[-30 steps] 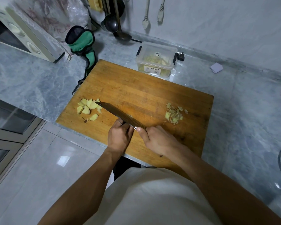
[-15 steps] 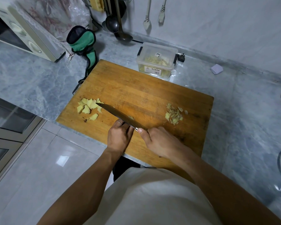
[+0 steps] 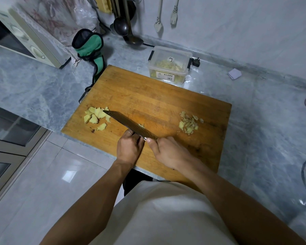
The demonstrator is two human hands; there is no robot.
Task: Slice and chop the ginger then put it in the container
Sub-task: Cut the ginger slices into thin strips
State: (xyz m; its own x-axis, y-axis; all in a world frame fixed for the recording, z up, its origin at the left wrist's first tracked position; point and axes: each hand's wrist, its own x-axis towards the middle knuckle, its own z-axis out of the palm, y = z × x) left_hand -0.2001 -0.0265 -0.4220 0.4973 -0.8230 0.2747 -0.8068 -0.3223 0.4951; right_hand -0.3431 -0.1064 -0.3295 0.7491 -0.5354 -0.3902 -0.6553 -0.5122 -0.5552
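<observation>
I see a wooden cutting board (image 3: 159, 96) lying on the marble counter (image 3: 34, 85), its near edge overhanging the counter's front edge. My right hand (image 3: 170, 152) is curled around the handle of the knife (image 3: 129, 124); the blade angles toward the board's left edge. My left hand (image 3: 129, 147) sits just beside the blade near the board's near edge, fingers curled down; a small ginger piece (image 3: 141, 125) shows beyond the blade, but I cannot tell whether the fingers pinch it. Ginger slices (image 3: 96, 117) lie by the board's left edge, touching the knife tip. Chopped ginger (image 3: 188, 123) lies toward the right edge. The clear container (image 3: 170, 65), partly filled, stands just past the board's far edge.
</observation>
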